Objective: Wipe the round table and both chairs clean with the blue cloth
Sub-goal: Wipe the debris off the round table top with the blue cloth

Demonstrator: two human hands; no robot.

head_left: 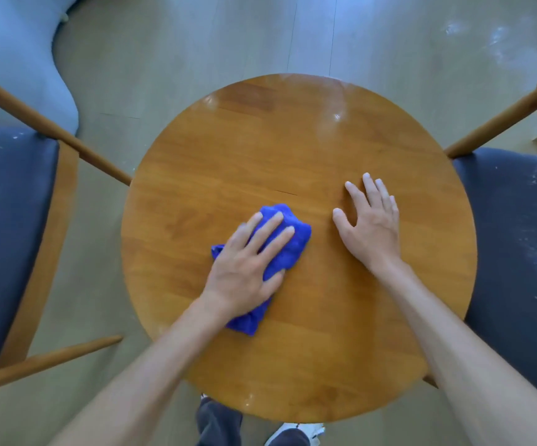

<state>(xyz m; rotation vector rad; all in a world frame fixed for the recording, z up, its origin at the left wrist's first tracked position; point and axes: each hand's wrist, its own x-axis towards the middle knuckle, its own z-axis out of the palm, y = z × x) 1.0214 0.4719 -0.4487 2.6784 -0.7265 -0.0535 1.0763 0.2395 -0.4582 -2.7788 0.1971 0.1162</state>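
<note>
Overhead – one table [293, 149], two chairs; left hand [248, 262] pressed flat on one blue cloth [289, 246], right hand [370, 226] flat, fingers straight, grasping nothing.

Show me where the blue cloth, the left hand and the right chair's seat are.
blue cloth [296, 239]: head view, on the bunched part showing past the fingers.
left hand [244, 272]: head view, on the back of the hand pressing the cloth.
right chair's seat [518, 252]: head view, on the dark, white-speckled cushion.

Round table [309, 149] glossy wood; blue cloth [288, 243] fuzzy; chair seats [518, 239] matt, dusty.
</note>
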